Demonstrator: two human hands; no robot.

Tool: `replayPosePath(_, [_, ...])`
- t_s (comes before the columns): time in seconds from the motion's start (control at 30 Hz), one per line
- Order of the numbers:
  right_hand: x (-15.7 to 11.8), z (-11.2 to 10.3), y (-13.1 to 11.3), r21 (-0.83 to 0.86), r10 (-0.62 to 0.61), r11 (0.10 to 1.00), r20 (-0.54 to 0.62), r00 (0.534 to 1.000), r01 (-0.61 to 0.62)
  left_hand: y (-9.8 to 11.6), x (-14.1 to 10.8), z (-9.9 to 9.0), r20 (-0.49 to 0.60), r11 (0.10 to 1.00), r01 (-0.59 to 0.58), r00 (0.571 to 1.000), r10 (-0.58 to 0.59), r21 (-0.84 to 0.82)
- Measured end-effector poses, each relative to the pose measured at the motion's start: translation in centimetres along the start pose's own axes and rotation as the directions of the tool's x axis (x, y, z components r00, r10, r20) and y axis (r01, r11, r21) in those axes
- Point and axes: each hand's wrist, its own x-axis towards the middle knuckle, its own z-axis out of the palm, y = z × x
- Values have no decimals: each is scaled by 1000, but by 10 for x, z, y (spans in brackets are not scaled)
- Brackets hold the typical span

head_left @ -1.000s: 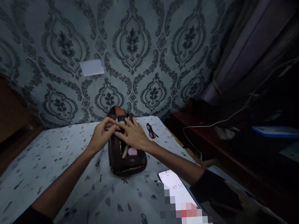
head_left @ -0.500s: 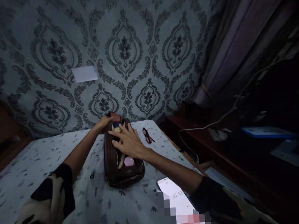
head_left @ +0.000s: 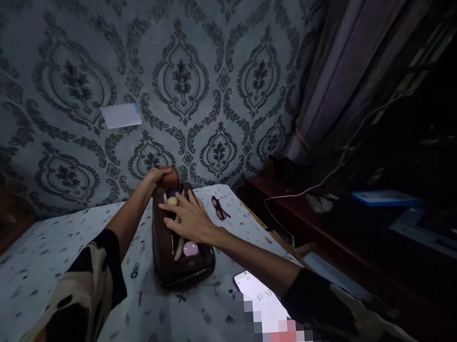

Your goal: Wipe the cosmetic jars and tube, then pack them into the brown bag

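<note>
A dark brown bag (head_left: 162, 247) stands unzipped on the bed, its long opening facing up. At its far end my left hand (head_left: 154, 179) grips an orange-brown item (head_left: 169, 178), perhaps a small case, which sticks up above the bag's edge. My right hand (head_left: 190, 217) lies across the opening with fingers spread, over the contents. Under and beside its fingers show a yellowish round item (head_left: 172, 201) and something dark blue (head_left: 173, 194). Nearer me in the bag sit a pink round-topped item (head_left: 191, 248) and a pale slender item (head_left: 179, 250). My right hand hides the bag's middle.
Dark red eyeglasses (head_left: 220, 208) lie right of the bag on the patterned sheet (head_left: 115, 291). A lit phone (head_left: 259, 293) rests near my right forearm. Beyond the bed's right edge are a white cable (head_left: 318, 190) and a blue-edged object (head_left: 385, 198). The papered wall stands behind.
My left hand has raised the orange-brown item a little out of the bag's far end. My right hand keeps its place over the opening. The whole view has shifted slightly.
</note>
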Motion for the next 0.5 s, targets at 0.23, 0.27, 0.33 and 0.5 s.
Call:
replayPosePath(0.23, [-1,-2,-1,8,15,1000,12,1000,-15,8,-39,-2,97,936,-350,931,351,-24])
replayPosePath(0.27, [0,-2,-1,7,19,1000,15,1000,-19,8,-45,-3,120,923,-384,916,383,-19])
replayPosePath(0.33, [0,-1,-1,2,18,1000,12,1000,-18,7,-59,-5,157,899,-438,888,432,4])
replayPosePath(0.5, [3,1,-2,-22,26,999,-11,1000,-26,0,-98,-8,206,839,-535,836,509,99])
